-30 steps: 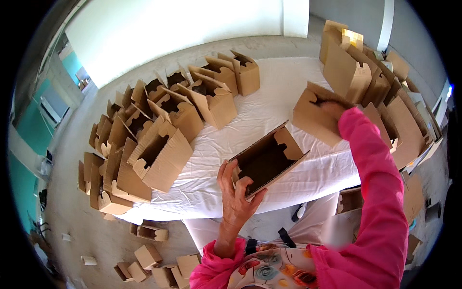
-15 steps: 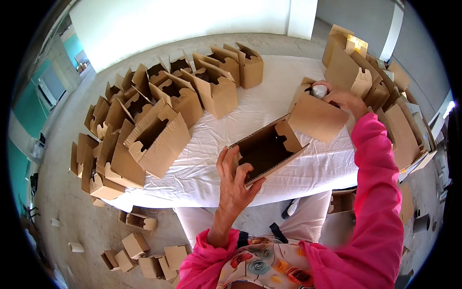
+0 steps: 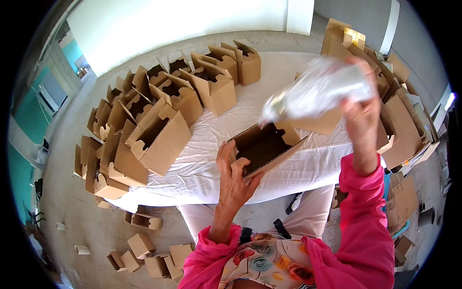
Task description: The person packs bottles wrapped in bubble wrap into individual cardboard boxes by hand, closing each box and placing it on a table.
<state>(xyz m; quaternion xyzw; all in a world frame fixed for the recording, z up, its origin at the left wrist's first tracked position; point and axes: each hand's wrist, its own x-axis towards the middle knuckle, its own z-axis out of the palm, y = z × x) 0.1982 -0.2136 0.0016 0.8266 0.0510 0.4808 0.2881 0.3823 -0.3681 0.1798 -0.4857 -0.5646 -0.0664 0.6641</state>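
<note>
My left hand (image 3: 235,173) grips the near-left end of an open cardboard box (image 3: 276,162), its fingers hooked over the rim. The box rests on a white cloth, and its dark inside shows nothing in it. Up to the right, my right hand (image 3: 363,115) holds a clear plastic-wrapped item (image 3: 320,91), smeared by motion; what lies inside the wrap cannot be made out. Its narrow end hangs just above the far side of the box. Partly hidden behind it stands another cardboard box (image 3: 320,123).
Several open cardboard boxes (image 3: 166,144) crowd the left and far side of the cloth-covered table (image 3: 202,156). More cardboard (image 3: 402,130) is piled at the right. Small boxes (image 3: 140,245) lie on the floor at lower left.
My right hand has lifted the plastic-wrapped item out of the box at the right and swung it up over the near box. My left hand keeps its grip on that box.
</note>
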